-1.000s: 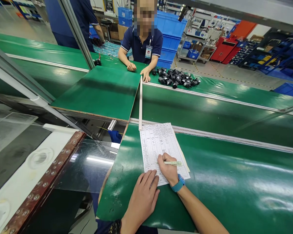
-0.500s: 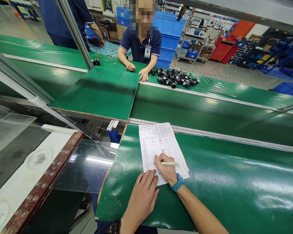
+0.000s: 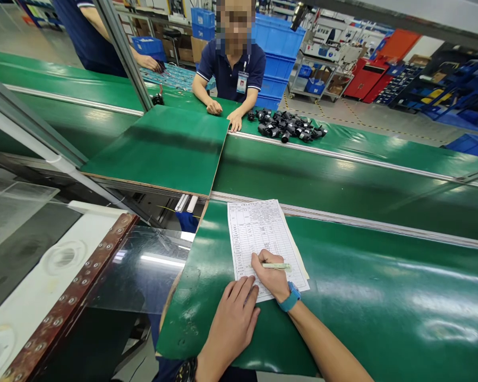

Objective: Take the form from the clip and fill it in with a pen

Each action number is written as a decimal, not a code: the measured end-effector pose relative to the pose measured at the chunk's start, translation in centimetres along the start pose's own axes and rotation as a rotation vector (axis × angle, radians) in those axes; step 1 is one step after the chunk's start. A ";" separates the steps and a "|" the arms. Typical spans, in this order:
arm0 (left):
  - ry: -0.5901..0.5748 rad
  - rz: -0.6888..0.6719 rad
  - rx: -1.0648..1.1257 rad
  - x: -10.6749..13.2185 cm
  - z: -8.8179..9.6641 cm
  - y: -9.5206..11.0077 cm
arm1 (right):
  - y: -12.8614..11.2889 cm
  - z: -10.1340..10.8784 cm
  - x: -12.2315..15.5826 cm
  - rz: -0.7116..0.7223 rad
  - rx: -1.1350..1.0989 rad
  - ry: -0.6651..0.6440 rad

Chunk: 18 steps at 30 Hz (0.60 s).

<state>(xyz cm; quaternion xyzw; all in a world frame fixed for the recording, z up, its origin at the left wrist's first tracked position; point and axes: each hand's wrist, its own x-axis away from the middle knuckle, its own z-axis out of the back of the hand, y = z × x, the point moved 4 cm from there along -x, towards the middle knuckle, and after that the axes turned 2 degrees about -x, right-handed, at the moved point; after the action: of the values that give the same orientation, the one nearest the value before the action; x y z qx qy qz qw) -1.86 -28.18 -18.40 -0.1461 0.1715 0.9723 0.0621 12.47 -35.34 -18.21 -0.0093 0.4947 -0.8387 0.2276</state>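
Note:
A printed form (image 3: 258, 225) with a table of rows lies on the green bench top (image 3: 342, 297), with at least one more sheet under its right edge. My right hand (image 3: 271, 276) is closed around a pale green pen (image 3: 276, 266) and rests on the lower half of the form. The pen's writing tip is hidden by my fingers. Flat on the bench, my left hand (image 3: 235, 323) has its fingers stretched out, and the fingertips touch the form's lower left edge.
Beyond a sunken green conveyor belt (image 3: 322, 180), a seated person (image 3: 233, 69) leans on the far bench beside a heap of black parts (image 3: 289, 126). Another person's arm (image 3: 143, 59) reaches over the bench at far left. A raised green board (image 3: 163, 148) bridges the belt.
At far left, the other person has shifted left and their hand now holds something dark over the bench. My hands, the pen and the form stay almost where they were.

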 end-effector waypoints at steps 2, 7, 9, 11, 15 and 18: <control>0.014 0.016 0.010 0.0 0.0 -0.1 | 0.1 -0.1 0.0 -0.005 -0.004 -0.008; -0.006 -0.008 -0.005 0.0 0.0 0.0 | 0.8 0.7 0.2 -0.124 -0.178 0.040; -0.004 -0.015 -0.004 -0.1 0.1 0.1 | 1.0 1.5 0.1 -0.150 -0.225 0.100; 0.032 -0.006 0.012 -0.2 0.3 0.0 | 1.1 2.2 0.0 -0.135 -0.215 0.156; 0.103 0.030 0.042 -0.2 0.7 -0.2 | 1.3 2.8 -0.2 -0.111 -0.145 0.184; 0.113 0.047 0.033 -0.2 0.7 -0.3 | 1.6 2.2 0.0 -0.104 -0.102 0.130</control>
<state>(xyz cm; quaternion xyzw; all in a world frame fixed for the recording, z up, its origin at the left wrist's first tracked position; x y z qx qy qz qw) -1.86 -27.70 -17.79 -0.1958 0.1941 0.9607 0.0317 13.58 -37.87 -18.43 0.0080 0.5494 -0.8219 0.1503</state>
